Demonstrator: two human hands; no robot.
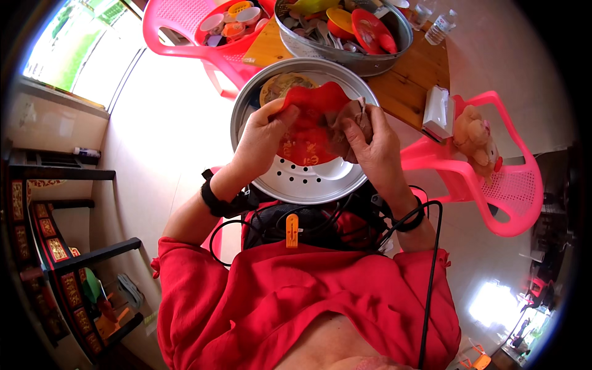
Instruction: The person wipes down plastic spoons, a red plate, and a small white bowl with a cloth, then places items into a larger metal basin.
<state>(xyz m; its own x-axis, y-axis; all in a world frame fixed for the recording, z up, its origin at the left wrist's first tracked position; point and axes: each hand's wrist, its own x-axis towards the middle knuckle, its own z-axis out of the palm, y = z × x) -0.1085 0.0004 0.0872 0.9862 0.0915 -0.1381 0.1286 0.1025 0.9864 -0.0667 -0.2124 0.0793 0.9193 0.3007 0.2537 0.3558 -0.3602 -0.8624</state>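
A red dish with a wavy rim and gold decoration point(307, 134) is held up over a round metal steamer tray with holes point(289, 187). The fingers of my left hand point(266, 136) pinch its left edge. On the other side my right hand point(377, 141) grips its right edge through a brownish cloth point(354, 125), which covers part of the dish. Behind the dish, a round yellow patterned item point(282, 85) lies in the tray, partly hidden. A white round shape point(335, 169) shows below the dish.
On the wooden table point(402, 99) stand a large metal basin point(342, 58) of utensils and bowls, plastic bottles point(440, 28) and a tissue box point(437, 113). A red basin point(201, 34) of small cups rests at a pink chair point(175, 46). Another pink chair point(511, 208) holds a plush toy point(474, 138). Black cables cross my lap.
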